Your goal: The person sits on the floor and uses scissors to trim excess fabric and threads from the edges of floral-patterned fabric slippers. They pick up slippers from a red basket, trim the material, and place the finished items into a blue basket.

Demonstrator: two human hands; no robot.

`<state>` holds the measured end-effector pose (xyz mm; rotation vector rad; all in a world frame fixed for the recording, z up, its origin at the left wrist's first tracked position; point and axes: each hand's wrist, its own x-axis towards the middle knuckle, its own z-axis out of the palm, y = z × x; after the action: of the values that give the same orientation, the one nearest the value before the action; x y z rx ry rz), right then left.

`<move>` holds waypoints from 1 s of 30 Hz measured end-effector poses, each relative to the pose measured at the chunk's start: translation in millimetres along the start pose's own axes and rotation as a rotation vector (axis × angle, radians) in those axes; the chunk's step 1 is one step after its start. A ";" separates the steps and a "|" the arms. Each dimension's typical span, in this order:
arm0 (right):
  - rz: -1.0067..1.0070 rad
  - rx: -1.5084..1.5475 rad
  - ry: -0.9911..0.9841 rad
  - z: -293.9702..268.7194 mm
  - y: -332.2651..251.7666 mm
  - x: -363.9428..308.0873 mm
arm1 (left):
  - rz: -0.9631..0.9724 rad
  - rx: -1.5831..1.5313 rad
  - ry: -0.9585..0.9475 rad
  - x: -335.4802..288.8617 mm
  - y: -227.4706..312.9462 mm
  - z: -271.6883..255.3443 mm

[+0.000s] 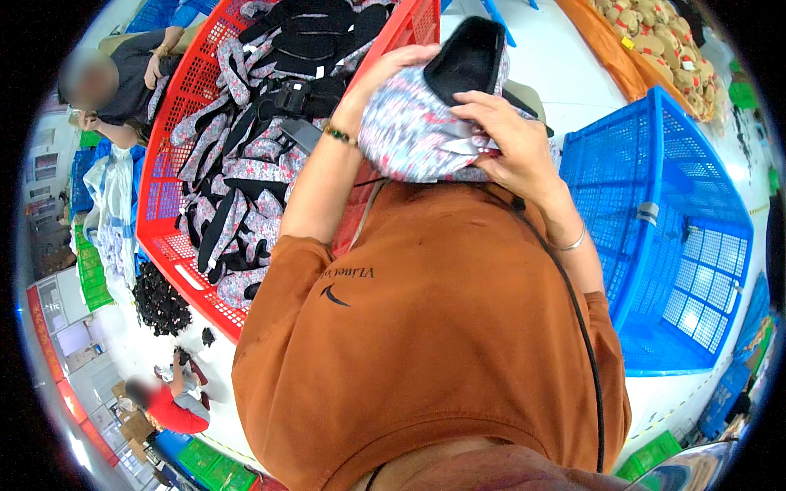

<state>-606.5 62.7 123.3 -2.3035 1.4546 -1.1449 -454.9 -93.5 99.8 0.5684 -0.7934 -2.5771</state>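
I hold a rounded, padded fabric piece [401, 123] in front of my chest. Its outside has a grey, white and pink floral print, and a black panel [468, 59] shows at its top; its exact kind is unclear. My left hand [381, 78] grips it along the left side, fingers over the upper edge. On its right side my right hand [514, 146] is closed, fingers and thumb at a pale strip [465, 147] on the print. At my left a red mesh crate [168, 131] holds several similar floral and black padded pieces [233, 217], some with black buckles [291, 100].
A blue mesh crate [655, 164] stands to my right. Beyond it, tan stuffed-looking items [655, 41] lie by an orange sheet [594, 41]. One person [115, 82] sits past the red crate; another in red [176, 409] is farther left, near a dark heap [160, 303].
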 end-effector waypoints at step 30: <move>0.137 0.039 0.489 -34.5 -3.2 -9.0 | 0.353 0.420 -0.092 -55.5 -21.7 19.3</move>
<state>-630.1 79.9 144.0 -1.9414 1.6891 -1.7588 -422.4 -42.5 116.1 0.3824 -1.3505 -2.1341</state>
